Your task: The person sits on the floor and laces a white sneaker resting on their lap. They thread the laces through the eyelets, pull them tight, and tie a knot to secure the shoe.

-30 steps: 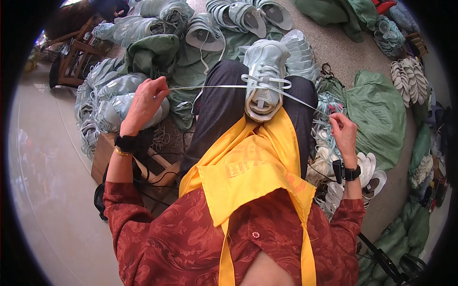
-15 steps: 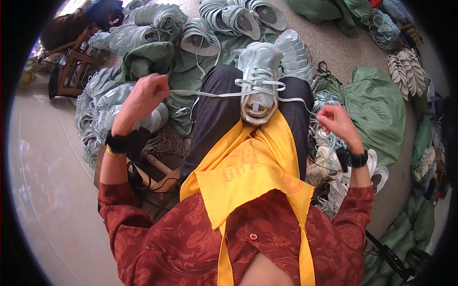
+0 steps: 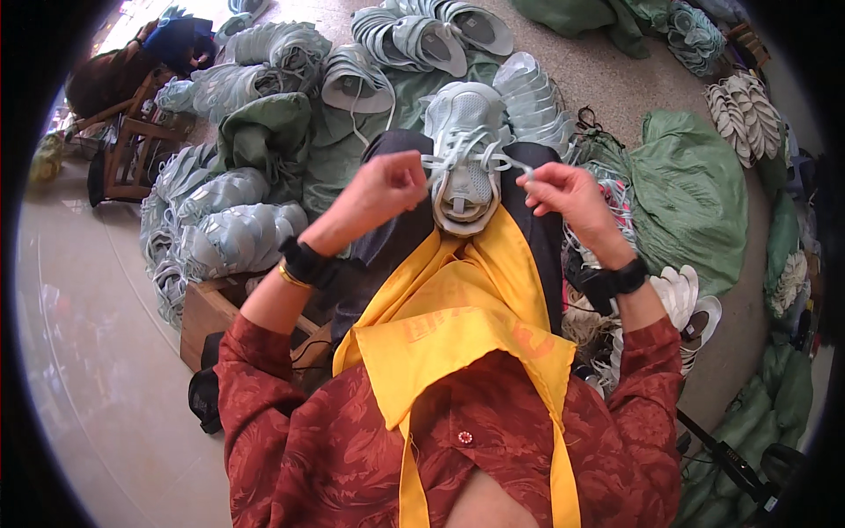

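Apparent tying step: left hand [image 3: 426, 176] and right hand [image 3: 563, 195] pinch the lace [image 3: 466, 141] of the shoe [image 3: 465, 180] between them, the next pull likely needing even tension.

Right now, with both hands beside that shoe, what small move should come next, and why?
Perhaps a gentle outward pull with the right hand: it appears to pinch the pale lace, which crosses the shoe in loose-looking loops. The left hand is close on the other side, but its grip is hard to make out, so a light tug seems wisest.
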### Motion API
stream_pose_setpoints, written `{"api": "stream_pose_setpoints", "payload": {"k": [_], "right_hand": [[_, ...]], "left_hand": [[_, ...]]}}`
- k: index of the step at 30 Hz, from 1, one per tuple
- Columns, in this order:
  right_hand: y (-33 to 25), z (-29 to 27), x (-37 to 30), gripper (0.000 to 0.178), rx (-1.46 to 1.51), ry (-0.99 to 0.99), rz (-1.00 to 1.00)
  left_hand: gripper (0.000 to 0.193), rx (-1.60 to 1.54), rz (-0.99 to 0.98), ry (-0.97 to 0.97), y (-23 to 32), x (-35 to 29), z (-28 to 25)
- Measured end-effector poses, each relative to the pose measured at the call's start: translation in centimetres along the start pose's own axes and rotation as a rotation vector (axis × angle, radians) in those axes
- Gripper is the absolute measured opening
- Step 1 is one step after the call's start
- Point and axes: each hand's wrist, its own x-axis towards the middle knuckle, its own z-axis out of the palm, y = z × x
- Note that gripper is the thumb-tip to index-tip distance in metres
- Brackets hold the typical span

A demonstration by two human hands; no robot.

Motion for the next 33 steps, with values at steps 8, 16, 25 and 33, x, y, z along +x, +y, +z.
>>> {"api": "stream_pose_setpoints", "payload": {"k": [8, 16, 25, 33], "right_hand": [[2.5, 2.5, 1.8, 0.008, 0.04, 0.153, -0.148], [3.6, 3.2, 2.7, 0.004, 0.049, 0.199, -0.187], [3.5, 4.2, 2.8, 0.006, -0.142, 0.256, -0.214], [2.9, 3.9, 2.3, 0.008, -0.178, 0.215, -0.207]], "left_hand": [[0.014, -0.222, -0.012, 0.109, -1.8, 1.4, 1.9], [0.013, -0.267, 0.039, 0.249, -3.1, 1.8, 2.9], [0.008, -0.31, 0.048, 0.322, -3.3, 1.7, 3.3], [0.006, -0.263, 0.0, 0.352, -2.6, 1.8, 3.3]]}}
